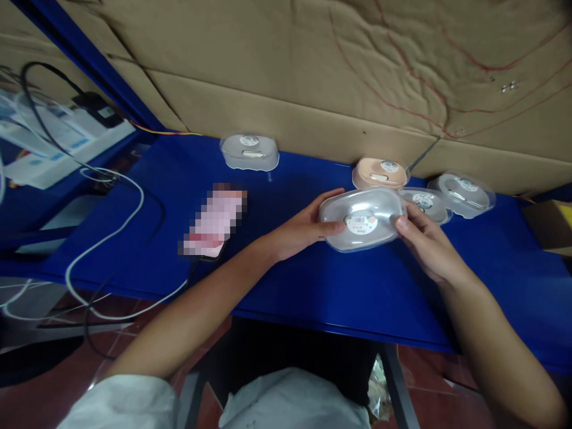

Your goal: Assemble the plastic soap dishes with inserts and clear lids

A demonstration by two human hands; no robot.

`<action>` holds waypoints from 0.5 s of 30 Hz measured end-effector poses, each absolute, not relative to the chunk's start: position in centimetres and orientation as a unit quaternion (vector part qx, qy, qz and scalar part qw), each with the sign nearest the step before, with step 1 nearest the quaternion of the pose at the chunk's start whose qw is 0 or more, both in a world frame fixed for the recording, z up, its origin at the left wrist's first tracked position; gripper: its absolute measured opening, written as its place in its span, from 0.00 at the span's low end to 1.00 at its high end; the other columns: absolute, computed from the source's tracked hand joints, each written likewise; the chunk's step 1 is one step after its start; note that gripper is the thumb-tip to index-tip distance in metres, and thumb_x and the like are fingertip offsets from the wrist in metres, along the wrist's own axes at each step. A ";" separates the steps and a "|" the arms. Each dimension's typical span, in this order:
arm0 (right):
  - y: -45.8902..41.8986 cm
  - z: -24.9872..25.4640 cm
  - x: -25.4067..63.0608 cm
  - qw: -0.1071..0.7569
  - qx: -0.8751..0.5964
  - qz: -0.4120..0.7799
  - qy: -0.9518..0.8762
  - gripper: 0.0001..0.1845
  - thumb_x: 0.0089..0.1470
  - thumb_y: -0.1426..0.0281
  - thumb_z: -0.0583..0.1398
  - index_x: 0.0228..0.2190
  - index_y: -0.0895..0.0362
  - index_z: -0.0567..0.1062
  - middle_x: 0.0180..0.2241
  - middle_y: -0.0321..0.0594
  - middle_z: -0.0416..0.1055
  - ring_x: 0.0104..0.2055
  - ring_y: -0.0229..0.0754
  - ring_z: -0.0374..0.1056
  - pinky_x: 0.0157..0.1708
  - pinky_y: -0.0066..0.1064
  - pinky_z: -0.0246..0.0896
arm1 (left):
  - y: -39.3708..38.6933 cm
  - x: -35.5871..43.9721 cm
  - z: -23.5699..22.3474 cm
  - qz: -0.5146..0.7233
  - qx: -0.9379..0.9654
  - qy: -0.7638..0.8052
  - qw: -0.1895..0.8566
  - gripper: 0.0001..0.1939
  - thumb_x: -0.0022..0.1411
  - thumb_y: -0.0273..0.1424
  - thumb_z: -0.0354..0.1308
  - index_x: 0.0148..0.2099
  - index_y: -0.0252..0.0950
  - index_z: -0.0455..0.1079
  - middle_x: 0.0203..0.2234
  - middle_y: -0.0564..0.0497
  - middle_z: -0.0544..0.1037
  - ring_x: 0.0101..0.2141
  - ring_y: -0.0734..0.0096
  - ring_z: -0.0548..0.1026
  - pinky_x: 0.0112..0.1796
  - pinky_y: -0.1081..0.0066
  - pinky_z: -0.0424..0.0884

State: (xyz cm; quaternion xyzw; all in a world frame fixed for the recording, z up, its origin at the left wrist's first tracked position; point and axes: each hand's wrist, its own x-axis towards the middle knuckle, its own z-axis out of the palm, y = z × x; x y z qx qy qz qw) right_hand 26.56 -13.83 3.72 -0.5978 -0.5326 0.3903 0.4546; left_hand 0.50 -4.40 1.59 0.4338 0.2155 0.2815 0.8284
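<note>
Between my two hands is a clear plastic container [379,208] with rounded ends and a round white label on its face. My left hand [308,226] grips its left end, thumb laid over the front by the label. At the right end, my right hand [422,241] holds it with the thumb on the rim. Both hands keep it tilted above the blue table. Just behind it sits a peach-coloured container [373,168] under a clear cover. To the right are a flatter clear container [433,208] and a grey one [465,195], each with a round label.
Another clear container [250,156] stands by the cardboard wall [268,71]. A phone [217,223], its screen blurred out, lies left on the blue table [286,292]. White and black cables loop by a power strip [67,152]. An open cardboard box [547,226] is at far right.
</note>
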 end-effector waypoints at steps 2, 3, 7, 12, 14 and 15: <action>-14.8 4.7 27.5 0.470 -0.613 0.347 -0.532 0.27 0.57 0.47 0.71 0.54 0.42 0.81 0.50 0.38 0.81 0.52 0.48 0.76 0.56 0.42 0.75 | -4.5 0.6 1.4 0.269 0.461 0.194 0.823 0.47 0.52 0.43 0.82 0.71 0.50 0.67 0.66 0.43 0.74 0.64 0.48 0.73 0.57 0.56 0.73; -15.5 5.3 28.2 0.487 -0.621 0.315 -0.528 0.27 0.56 0.49 0.72 0.54 0.43 0.82 0.50 0.38 0.82 0.52 0.48 0.77 0.57 0.43 0.74 | -4.4 0.7 1.2 0.254 0.477 0.186 0.820 0.47 0.54 0.44 0.81 0.72 0.49 0.66 0.64 0.41 0.76 0.61 0.49 0.75 0.56 0.55 0.74; -20.1 6.5 32.4 0.585 -0.643 0.179 -0.460 0.25 0.54 0.52 0.72 0.51 0.44 0.84 0.53 0.41 0.82 0.56 0.58 0.78 0.63 0.57 0.69 | -4.4 1.0 1.0 0.205 0.548 0.237 0.775 0.30 0.64 0.41 0.73 0.65 0.40 0.72 0.51 0.41 0.82 0.48 0.59 0.81 0.46 0.60 0.77; -26.3 4.5 37.8 0.558 -0.764 0.112 -0.303 0.20 0.52 0.49 0.72 0.44 0.42 0.86 0.52 0.48 0.84 0.57 0.68 0.79 0.60 0.66 0.69 | -4.8 1.5 1.1 0.232 0.532 0.323 0.748 0.13 0.68 0.34 0.65 0.52 0.36 0.78 0.42 0.43 0.82 0.39 0.66 0.80 0.38 0.66 0.76; -27.7 2.8 39.5 0.521 -0.804 0.116 -0.263 0.18 0.51 0.46 0.71 0.39 0.41 0.86 0.47 0.52 0.85 0.52 0.67 0.81 0.54 0.63 0.73 | -5.0 1.7 1.2 0.242 0.523 0.331 0.747 0.10 0.68 0.34 0.64 0.49 0.36 0.79 0.41 0.44 0.82 0.38 0.67 0.79 0.36 0.67 0.75; -28.1 2.0 40.2 0.498 -0.817 0.112 -0.269 0.18 0.53 0.43 0.69 0.37 0.41 0.85 0.44 0.53 0.85 0.49 0.67 0.82 0.49 0.61 0.75 | -5.1 1.7 1.3 0.246 0.523 0.333 0.745 0.10 0.68 0.34 0.64 0.49 0.36 0.79 0.40 0.44 0.83 0.37 0.67 0.79 0.35 0.68 0.75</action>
